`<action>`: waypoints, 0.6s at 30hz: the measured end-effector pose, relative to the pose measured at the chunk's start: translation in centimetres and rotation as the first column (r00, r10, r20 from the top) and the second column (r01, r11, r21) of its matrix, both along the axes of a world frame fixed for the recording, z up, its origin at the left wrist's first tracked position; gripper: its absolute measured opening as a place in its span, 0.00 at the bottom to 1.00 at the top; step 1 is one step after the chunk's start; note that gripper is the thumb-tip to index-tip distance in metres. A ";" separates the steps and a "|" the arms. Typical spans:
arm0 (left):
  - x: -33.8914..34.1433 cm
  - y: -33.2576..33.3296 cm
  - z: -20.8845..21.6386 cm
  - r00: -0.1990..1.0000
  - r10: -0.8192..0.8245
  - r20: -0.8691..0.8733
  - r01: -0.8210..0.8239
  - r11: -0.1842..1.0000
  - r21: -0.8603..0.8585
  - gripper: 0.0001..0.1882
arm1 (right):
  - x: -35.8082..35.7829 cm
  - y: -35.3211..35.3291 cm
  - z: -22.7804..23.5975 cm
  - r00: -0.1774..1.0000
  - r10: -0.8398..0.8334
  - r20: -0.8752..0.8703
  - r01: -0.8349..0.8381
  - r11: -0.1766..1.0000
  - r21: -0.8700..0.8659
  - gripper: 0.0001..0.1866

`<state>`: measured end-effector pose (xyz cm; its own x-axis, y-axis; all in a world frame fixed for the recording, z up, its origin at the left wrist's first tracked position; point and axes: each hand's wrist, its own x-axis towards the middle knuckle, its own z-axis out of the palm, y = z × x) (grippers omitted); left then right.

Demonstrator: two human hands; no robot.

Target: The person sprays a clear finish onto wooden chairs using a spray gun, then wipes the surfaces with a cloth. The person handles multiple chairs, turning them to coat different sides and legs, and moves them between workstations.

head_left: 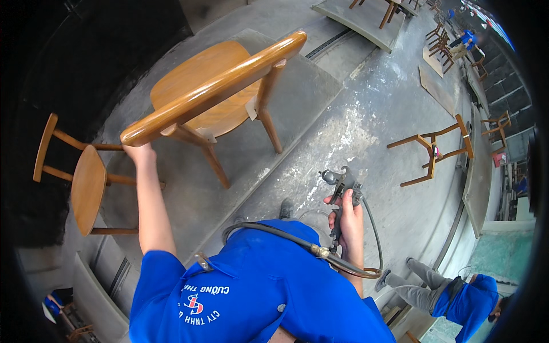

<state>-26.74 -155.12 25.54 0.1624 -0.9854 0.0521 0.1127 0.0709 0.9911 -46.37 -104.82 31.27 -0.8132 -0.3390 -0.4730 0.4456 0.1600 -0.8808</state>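
Observation:
My left hand (139,152) grips the end of the curved backrest of a varnished wooden chair (211,94), which is tilted and held up over the grey platform (297,97). My right hand (347,220) is closed around the handle of a grey spray gun (341,184), its nozzle pointing up and left, a little apart from the chair's legs. A dark hose (269,230) runs from the gun across my blue shirt.
Another wooden chair (80,186) lies on its side at the left. A bare chair frame (437,150) lies on the concrete floor at the right. A person in blue (457,294) sits at the lower right. More chairs (443,40) stand far back.

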 end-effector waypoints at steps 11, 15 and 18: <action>-10.0 15.4 13.2 0.494 0.640 0.589 0.554 0.291 -0.780 0.13 | -4.4 0.7 -2.0 0.990 0.141 0.006 -0.141 0.990 -0.031 0.28; -12.8 9.2 14.4 0.481 0.711 0.514 0.463 0.292 -0.837 0.18 | -6.8 1.4 -1.9 0.980 0.195 -0.048 -0.195 0.981 0.007 0.28; -15.0 4.4 15.1 0.480 0.686 0.546 0.487 0.309 -0.817 0.25 | -7.9 2.4 -1.1 0.988 0.147 -0.045 -0.148 0.989 -0.016 0.27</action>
